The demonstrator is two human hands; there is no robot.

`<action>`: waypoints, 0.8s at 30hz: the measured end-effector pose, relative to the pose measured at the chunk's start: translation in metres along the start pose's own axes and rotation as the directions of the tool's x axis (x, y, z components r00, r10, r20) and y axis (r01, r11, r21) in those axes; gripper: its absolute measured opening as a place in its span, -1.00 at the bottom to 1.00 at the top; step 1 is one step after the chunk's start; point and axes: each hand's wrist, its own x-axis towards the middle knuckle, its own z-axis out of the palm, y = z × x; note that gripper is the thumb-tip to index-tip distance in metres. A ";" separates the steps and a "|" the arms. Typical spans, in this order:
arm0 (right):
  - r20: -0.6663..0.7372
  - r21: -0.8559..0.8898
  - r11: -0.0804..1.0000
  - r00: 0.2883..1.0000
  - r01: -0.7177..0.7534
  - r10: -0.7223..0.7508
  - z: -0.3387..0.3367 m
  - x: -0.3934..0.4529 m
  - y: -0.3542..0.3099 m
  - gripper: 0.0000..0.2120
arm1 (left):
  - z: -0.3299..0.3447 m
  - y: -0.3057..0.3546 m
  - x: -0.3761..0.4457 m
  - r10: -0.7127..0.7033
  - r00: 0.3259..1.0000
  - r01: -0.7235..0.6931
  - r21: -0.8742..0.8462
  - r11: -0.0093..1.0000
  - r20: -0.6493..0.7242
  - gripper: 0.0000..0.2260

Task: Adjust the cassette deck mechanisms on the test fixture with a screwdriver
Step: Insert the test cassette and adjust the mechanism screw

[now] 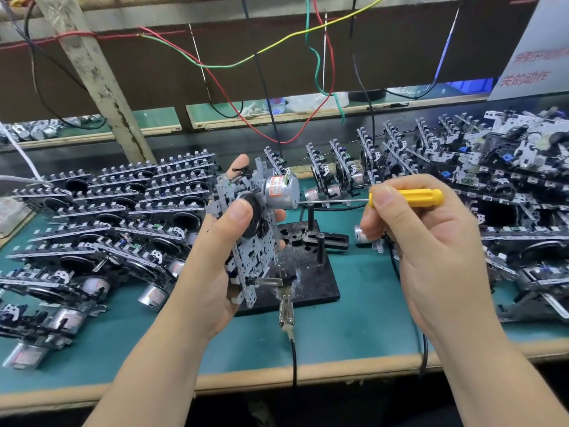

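**Fingers on the driver, tip at the motor**

Fingers (389,197) of the right hand (431,241) are curling round the yellow handle of the screwdriver (406,198), pinching it near the shaft. The left hand (215,257) is gripping one cassette deck mechanism (249,229), thumb pressing the black flywheel, fingers wrapped behind the plate. It is being held upright in the air above the black test fixture (311,272), not seated on it.

The mechanism's long axis is running near to far and tilting up, with its silver motor (281,192) sticking out to the right. The screwdriver is lying almost level, left to right, its thin shaft pointing left and its tip meeting the motor's end face.

With the piece only hand-held, I would guess the tip could skid off the adjuster if the left hand wobbles, or the setting could be overturned.

Farther off, stacked mechanisms (107,211) are crowding the green bench (354,340) on both sides, with loose wires (246,61) hanging beyond.
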 end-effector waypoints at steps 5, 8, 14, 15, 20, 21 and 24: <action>-0.183 0.096 0.995 0.983 0.017 0.001 -0.011 0.005 -0.002 -0.96 | -0.007 0.006 0.013 0.090 0.995 -0.095 0.146 0.985 0.040 -0.12; -0.276 0.116 0.993 0.961 0.033 0.001 -0.022 0.009 -0.004 -0.90 | -0.012 0.016 0.036 0.183 0.975 -0.219 0.625 0.749 0.123 -0.22; -0.281 0.079 0.997 0.960 0.001 0.021 -0.020 0.002 0.002 -0.93 | 0.002 0.000 0.083 -0.197 0.930 -0.324 0.945 -0.036 0.312 0.00; -0.271 0.069 0.998 0.962 -0.006 0.025 -0.021 0.000 0.002 -0.96 | 0.002 -0.005 0.087 -0.229 0.926 -0.323 0.943 -0.075 0.299 0.01; -0.242 0.043 0.998 0.969 -0.041 0.050 -0.027 -0.007 0.006 -0.86 | -0.003 -0.016 0.091 -0.243 0.924 -0.336 0.931 -0.142 0.297 -0.01; -0.229 0.042 0.998 0.972 -0.048 0.057 -0.028 -0.007 0.007 -0.86 | -0.003 -0.016 0.091 -0.244 0.924 -0.335 0.931 -0.146 0.294 -0.01; -0.174 0.048 0.996 0.981 -0.080 0.087 -0.027 -0.007 0.008 -0.94 | -0.002 -0.016 0.092 -0.252 0.926 -0.325 0.935 -0.143 0.283 -0.02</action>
